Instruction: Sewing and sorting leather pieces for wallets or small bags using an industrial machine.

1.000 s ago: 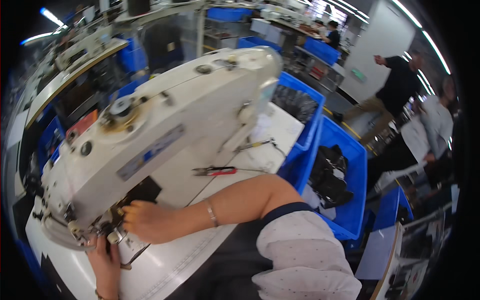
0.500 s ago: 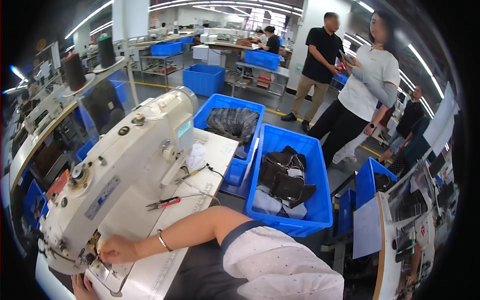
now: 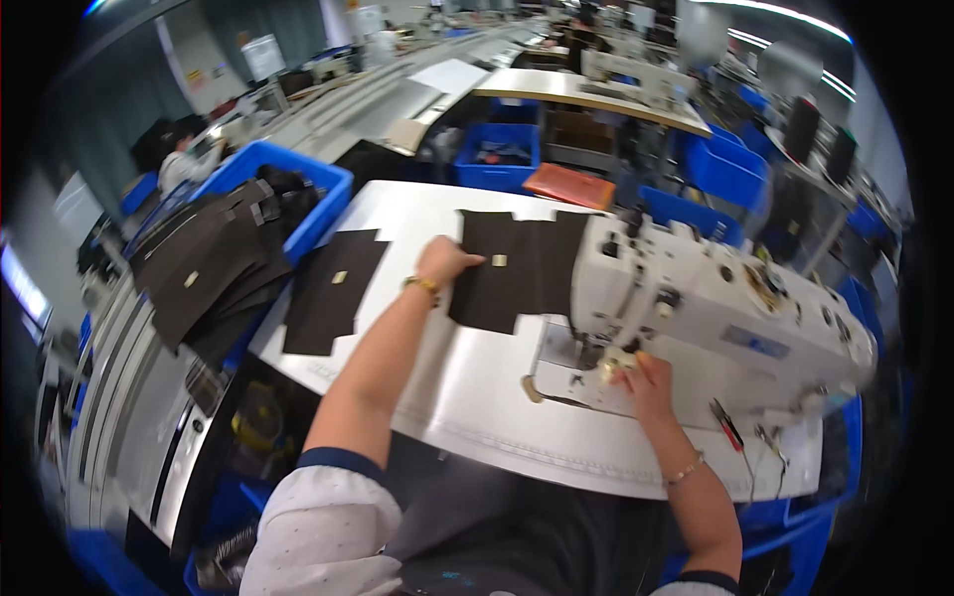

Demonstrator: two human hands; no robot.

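A white sewing machine [image 3: 715,318] stands on the white table [image 3: 467,417]. At its left a dark brown fabric piece [image 3: 487,298] with stepped edges and a small pale tag lies flat, its right part behind the machine head. My left hand [image 3: 447,263] holds this piece's left edge, the thumb on top and the other fingers curled. By the needle area, my right hand [image 3: 646,382] is closed at a small pale part; whether it grips that part or something else is hidden. A second dark fabric piece [image 3: 333,293] lies farther left on the table.
More dark pieces [image 3: 204,268] are heaped over a blue bin [image 3: 328,184] at the left. Red-handled thread snips [image 3: 727,427] lie right of my right hand. An orange-red flat item [image 3: 568,186] and several blue bins are behind the table.
My view has swung left, from the bins and standing people to the tabletop with dark pieces. The left hand, mostly hidden before, now shows at a piece's edge. My right hand stays near the needle.
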